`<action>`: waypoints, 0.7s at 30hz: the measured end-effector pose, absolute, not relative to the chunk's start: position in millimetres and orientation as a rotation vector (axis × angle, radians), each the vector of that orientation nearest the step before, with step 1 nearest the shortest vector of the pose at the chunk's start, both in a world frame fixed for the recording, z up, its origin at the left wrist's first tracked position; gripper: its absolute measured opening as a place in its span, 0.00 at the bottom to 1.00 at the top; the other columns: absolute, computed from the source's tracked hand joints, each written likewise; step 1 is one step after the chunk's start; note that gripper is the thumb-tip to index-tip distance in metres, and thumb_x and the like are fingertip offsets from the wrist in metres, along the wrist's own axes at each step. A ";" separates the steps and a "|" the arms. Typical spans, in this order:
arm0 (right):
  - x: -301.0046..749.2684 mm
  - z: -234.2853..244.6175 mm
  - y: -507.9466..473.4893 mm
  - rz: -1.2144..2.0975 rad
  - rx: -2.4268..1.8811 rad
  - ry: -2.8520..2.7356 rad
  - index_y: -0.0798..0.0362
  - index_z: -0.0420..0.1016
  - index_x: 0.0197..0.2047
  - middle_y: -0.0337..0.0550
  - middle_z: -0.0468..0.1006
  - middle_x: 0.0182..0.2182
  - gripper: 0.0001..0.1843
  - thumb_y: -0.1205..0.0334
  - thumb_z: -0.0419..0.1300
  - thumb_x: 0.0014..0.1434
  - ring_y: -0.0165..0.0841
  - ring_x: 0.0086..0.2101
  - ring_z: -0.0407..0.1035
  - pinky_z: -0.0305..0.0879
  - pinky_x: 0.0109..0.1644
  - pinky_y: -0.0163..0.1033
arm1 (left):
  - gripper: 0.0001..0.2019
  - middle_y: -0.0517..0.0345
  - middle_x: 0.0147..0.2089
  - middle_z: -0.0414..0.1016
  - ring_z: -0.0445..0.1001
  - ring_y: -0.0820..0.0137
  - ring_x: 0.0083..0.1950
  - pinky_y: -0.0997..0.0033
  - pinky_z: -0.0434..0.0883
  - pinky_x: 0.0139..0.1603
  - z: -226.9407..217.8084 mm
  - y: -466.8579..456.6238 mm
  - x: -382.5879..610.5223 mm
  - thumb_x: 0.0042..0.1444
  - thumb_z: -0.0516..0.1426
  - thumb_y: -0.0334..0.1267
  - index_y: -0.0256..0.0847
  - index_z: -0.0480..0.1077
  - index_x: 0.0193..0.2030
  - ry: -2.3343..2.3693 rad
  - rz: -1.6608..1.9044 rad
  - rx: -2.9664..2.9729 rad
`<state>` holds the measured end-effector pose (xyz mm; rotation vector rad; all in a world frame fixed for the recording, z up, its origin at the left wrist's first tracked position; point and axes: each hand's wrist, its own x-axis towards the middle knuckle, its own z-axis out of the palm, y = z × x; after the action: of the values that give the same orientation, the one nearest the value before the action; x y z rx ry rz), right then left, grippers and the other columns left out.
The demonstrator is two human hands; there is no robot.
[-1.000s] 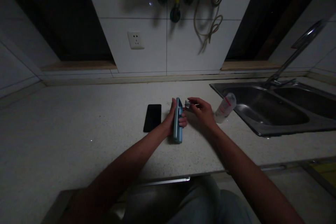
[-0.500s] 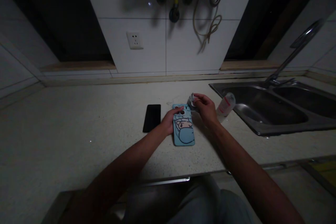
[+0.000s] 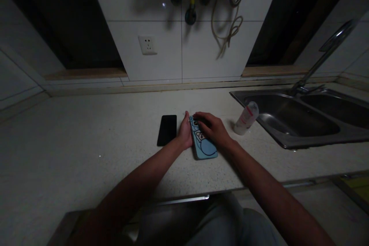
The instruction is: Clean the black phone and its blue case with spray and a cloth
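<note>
The blue phone case (image 3: 205,147) lies flat, picture side up, about mid-counter (image 3: 86,142) and nearer the front edge than the wall, between the black phone (image 3: 167,129) and the small bottle (image 3: 246,118). If I push too hard sideways, I think the case could skid out from under my palm, and my forearm could knock the bottle (it sits tilted just beside the sink (image 3: 284,145) rim). My right hand (image 3: 211,127) lies almost flat over the case's far end, fingers pressing down; I cannot tell whether anything is under them. My left hand (image 3: 185,133), loosely curled, braces the case's left edge without gripping.
</note>
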<state>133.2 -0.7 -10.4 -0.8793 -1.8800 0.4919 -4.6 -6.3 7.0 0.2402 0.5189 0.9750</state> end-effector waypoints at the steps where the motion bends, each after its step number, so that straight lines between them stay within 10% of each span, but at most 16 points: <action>1: 133.2 -12.0 0.3 0.460 -0.867 -1.914 0.48 0.74 0.58 0.49 0.80 0.53 0.21 0.64 0.58 0.62 0.39 0.53 0.74 0.69 0.60 0.52 | 0.30 0.43 0.37 0.81 0.81 0.57 0.38 0.56 0.77 0.44 7.3 -6.4 -4.6 0.67 0.44 0.59 0.34 0.76 0.47 0.526 0.979 0.234; 21: 134.8 -8.0 -3.1 0.341 -0.951 -2.023 0.45 0.78 0.57 0.42 0.83 0.51 0.29 0.77 0.54 0.57 0.38 0.48 0.79 0.75 0.55 0.48 | 0.27 0.46 0.34 0.80 0.81 0.58 0.39 0.58 0.76 0.45 -0.2 -0.9 -3.3 0.66 0.48 0.59 0.36 0.75 0.35 0.557 0.945 0.185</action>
<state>134.8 -3.1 -8.0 -0.9513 -2.0234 0.3409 -3.3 -0.9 -0.2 0.1849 0.5566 0.9447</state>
